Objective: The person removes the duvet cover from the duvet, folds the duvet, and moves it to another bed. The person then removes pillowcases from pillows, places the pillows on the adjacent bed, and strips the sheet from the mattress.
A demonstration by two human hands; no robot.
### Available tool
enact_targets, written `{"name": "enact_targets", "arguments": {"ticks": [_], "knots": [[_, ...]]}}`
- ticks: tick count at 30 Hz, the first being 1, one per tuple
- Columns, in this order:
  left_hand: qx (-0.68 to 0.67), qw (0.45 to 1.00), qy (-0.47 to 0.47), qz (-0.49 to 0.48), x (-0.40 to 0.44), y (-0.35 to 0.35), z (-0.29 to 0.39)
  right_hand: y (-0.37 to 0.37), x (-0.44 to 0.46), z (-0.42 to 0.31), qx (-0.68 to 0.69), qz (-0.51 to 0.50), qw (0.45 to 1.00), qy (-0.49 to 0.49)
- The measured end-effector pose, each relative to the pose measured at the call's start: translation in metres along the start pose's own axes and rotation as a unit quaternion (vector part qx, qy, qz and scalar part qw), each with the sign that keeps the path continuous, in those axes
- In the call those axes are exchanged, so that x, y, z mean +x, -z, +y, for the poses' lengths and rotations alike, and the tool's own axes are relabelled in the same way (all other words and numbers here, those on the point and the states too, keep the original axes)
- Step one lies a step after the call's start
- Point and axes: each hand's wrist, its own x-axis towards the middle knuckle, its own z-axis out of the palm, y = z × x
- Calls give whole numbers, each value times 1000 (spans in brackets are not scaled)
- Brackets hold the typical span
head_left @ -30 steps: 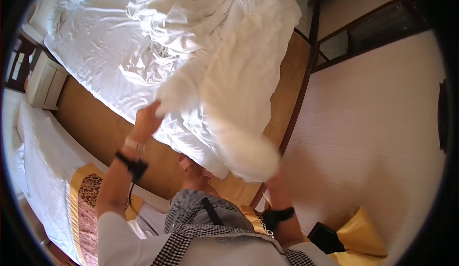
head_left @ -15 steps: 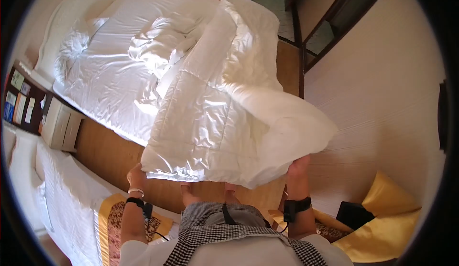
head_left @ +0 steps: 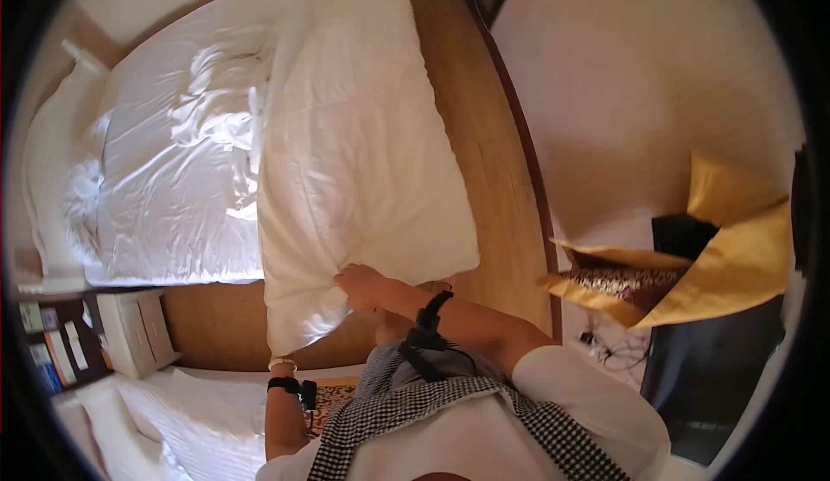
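A white quilted comforter (head_left: 354,152) lies over the foot half of the large bed, its near edge hanging towards me. My left hand (head_left: 278,359), mostly hidden by the fabric, is closed on its near left corner. Further right, my right hand (head_left: 356,287) reaches across in front of me and grips the comforter's near edge, fingers bent into the cloth. On the bare white sheet (head_left: 156,196) beside it lies a crumpled white heap of bedding (head_left: 212,101). A rumpled white pillow (head_left: 84,209) rests by the headboard.
A white nightstand (head_left: 137,334) and a shelf of small packages (head_left: 54,351) stand at the left. Behind me is a second bed (head_left: 190,407). Gold fabric (head_left: 735,256) is piled at the right, above a dark panel (head_left: 713,377). Wooden floor (head_left: 471,92) runs along the wall.
The comforter's billowing right part has come down flat over the bed's foot. My right hand has moved left along its near edge, closer to my left hand. The view has turned right.
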Motion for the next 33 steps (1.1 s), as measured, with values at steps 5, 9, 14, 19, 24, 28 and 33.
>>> {"name": "enact_targets", "arguments": {"ticks": [5, 9, 14, 19, 24, 28, 33], "knots": [[438, 899, 3, -9, 23, 4, 23, -99, -7, 86, 94, 241, 966, -9], [540, 840, 52, -11, 28, -2, 45, -83, -90, 173, 45, 530, 819, -214], [545, 800, 244, 48, 28, 11, 80, -89, -149, 330, 316, 537, 699, -352], [653, 698, 293, 0, 42, 31, 121, -78, -144, 296, 520, 411, 692, -286], [690, 633, 350, 35, 46, -21, 149, -41, -195, 230, 312, 533, 749, -240], [704, 613, 353, 57, 52, -71, 135, -59, -234, 353, 567, 443, 642, -265], [669, 655, 289, 199, 33, -106, 99, -111, -178, 434, 604, 384, 613, -336]]}}
